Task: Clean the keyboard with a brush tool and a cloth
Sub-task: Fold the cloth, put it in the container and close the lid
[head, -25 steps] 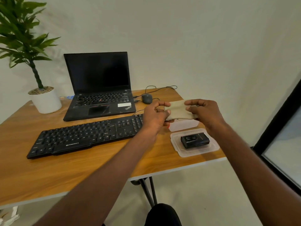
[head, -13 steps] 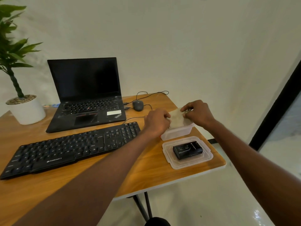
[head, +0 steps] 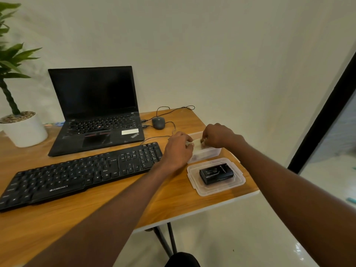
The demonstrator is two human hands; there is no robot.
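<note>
Both hands' grip (head: 198,144) pinches cloth (head: 196,143) beside keyboard (head: 81,171)

A small desk workspace in an office or home study.

An open black laptop (head: 96,110) with a dark screen sits on a wooden desk (head: 57,224) against a plain pale wall. Just in front of the laptop lies a separate black keyboard (head: 77,174); just to the laptop's right sits a grey wired mouse (head: 158,123), its cable looping toward the wall. To the laptop's left stands a potted plant (head: 21,124) in a white pot. Well to the laptop's right, beyond the desk edge, a dark-framed glass panel (head: 327,120) rises from a glossy pale floor (head: 240,237).
</note>
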